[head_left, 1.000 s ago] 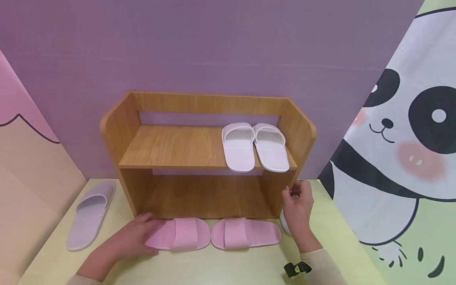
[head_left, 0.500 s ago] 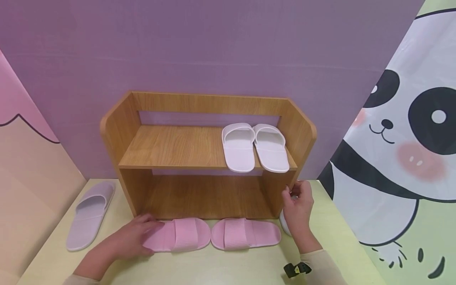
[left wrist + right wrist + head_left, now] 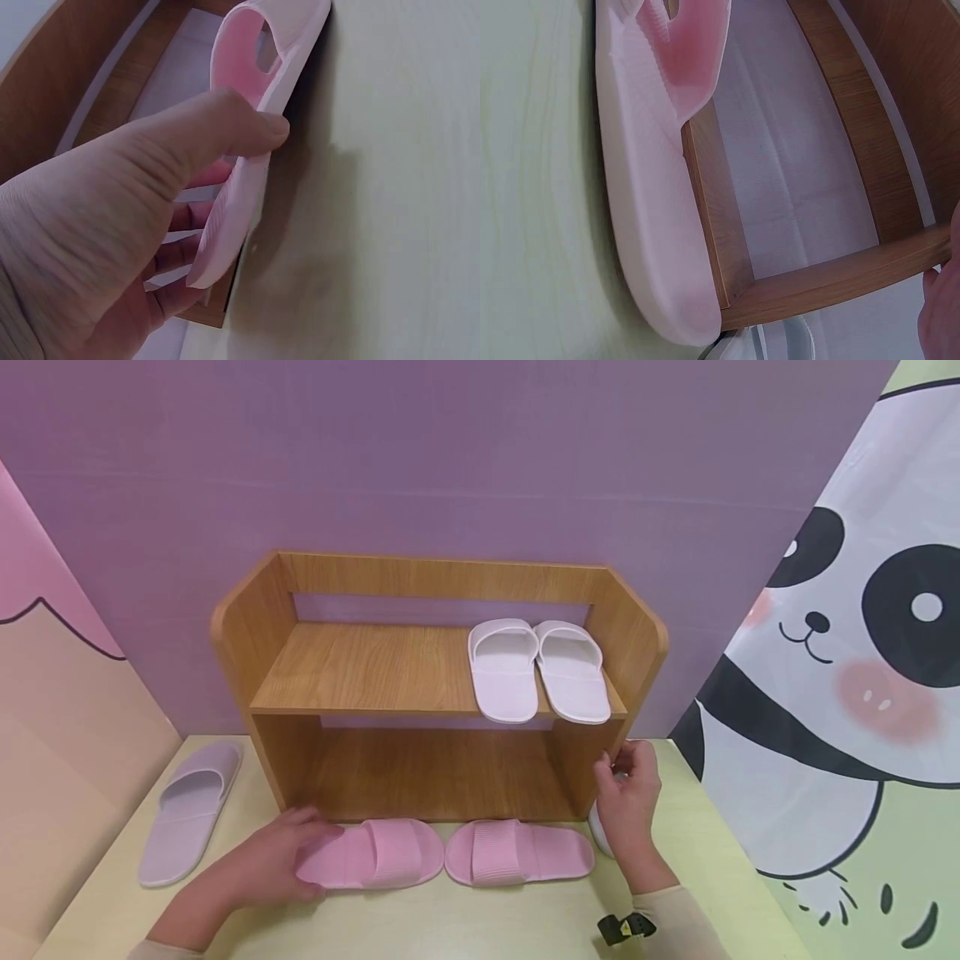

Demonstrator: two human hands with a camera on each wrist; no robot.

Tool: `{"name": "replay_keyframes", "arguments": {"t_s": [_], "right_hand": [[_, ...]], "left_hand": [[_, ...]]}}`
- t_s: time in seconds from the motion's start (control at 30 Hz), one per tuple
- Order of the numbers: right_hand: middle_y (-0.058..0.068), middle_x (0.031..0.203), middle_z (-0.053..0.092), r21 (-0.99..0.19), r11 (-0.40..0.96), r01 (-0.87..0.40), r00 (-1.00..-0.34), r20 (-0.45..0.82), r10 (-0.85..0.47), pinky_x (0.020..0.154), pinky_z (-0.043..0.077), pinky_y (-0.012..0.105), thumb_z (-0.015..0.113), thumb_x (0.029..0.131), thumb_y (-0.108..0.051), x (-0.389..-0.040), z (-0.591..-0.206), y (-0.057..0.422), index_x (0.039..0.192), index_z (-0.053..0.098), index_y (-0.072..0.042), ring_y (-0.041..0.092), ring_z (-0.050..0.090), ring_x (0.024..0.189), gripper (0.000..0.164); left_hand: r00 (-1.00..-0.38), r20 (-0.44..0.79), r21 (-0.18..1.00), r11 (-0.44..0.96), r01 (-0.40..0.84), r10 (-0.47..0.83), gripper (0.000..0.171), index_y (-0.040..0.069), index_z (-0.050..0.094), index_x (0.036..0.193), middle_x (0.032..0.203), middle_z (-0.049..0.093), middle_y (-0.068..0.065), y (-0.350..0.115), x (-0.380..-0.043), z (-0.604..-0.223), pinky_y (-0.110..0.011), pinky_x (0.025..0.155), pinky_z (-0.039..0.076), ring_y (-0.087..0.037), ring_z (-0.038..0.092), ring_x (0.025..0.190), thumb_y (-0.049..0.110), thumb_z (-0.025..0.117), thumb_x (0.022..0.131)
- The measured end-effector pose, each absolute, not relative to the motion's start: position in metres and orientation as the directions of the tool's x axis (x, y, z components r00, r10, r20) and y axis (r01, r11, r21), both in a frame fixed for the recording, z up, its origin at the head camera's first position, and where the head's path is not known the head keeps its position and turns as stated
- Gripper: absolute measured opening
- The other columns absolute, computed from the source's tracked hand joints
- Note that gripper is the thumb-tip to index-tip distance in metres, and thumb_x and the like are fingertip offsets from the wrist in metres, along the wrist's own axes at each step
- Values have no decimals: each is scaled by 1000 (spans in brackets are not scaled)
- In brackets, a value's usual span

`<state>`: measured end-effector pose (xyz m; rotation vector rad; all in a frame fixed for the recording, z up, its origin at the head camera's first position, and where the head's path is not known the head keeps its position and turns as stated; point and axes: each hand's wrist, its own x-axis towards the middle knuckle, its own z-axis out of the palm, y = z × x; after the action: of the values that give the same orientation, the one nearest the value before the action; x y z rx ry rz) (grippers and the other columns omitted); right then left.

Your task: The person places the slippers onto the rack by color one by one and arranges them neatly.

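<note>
In the head view my left hand [image 3: 273, 864] holds the heel end of the left pink slipper [image 3: 397, 853]. The left wrist view shows my thumb on that slipper's near edge and my fingers behind it. A second pink slipper [image 3: 525, 853] lies with its toe against the first one's toe, before the wooden shoe rack [image 3: 435, 712]. My right hand [image 3: 630, 789] pinches the front edge of the rack's right side panel, thumb on the inner side. Two white slippers [image 3: 504, 689] sit side by side on the upper shelf, at its right end.
A pale lilac slipper [image 3: 183, 827] lies on the table [image 3: 405, 927] left of the rack. Part of another white slipper [image 3: 598, 833] shows beside the rack's right side, mostly behind my right hand. A purple wall [image 3: 450, 460] stands behind.
My left hand has shifted slightly left along with the heel of the pink slipper, whose strap now looks a little turned. The right hand has stayed on the rack.
</note>
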<state>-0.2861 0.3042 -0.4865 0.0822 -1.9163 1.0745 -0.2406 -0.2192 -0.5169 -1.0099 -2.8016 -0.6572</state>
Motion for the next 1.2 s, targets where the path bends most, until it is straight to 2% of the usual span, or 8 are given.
{"name": "replay_keyframes", "arguments": {"t_s": [0.23,0.4,0.7,0.9,1.07,1.2], "right_hand": [[18,102,63,-645,621,-446,-581,736,347,76,50,22,64,97,8,-287,-487,303,108,59,5,6,58,87,12],[18,100,63,-632,624,-459,-566,749,343,75,49,21,64,97,9,-287,-487,304,107,59,6,6,58,86,12],[18,99,63,-632,620,-466,-569,750,337,74,50,26,64,97,9,-288,-487,305,107,58,6,7,58,86,11],[17,99,63,-637,620,-458,-577,743,338,74,50,29,64,97,8,-289,-487,305,107,58,6,8,58,86,11],[16,100,62,-649,618,-443,-589,731,344,74,50,26,64,98,8,-288,-487,305,107,58,5,9,58,87,12],[17,101,62,-653,616,-440,-591,728,348,75,49,23,64,97,9,-288,-487,305,108,58,5,8,58,87,13]], "left_hand": [[-768,277,376,671,639,577,69,16,77,134,124,65,7,-222,-239,-505,-43,97,57,-18,58,115,28,99,69],[-762,311,391,654,647,568,71,14,77,135,124,65,7,-225,-237,-495,-40,95,57,-16,58,114,25,99,69],[-732,390,373,630,681,559,76,19,76,136,128,64,13,-221,-234,-480,-39,99,57,-13,59,119,22,103,65],[-738,407,368,643,672,538,82,26,73,140,133,62,18,-215,-226,-457,-35,102,55,-10,58,123,23,104,64],[-712,453,360,621,696,536,84,28,70,143,136,61,18,-210,-218,-432,-29,104,50,-12,58,126,22,103,65],[-696,490,338,622,707,525,83,26,70,142,135,62,17,-208,-214,-418,-27,102,51,-11,61,123,24,103,66]]}}
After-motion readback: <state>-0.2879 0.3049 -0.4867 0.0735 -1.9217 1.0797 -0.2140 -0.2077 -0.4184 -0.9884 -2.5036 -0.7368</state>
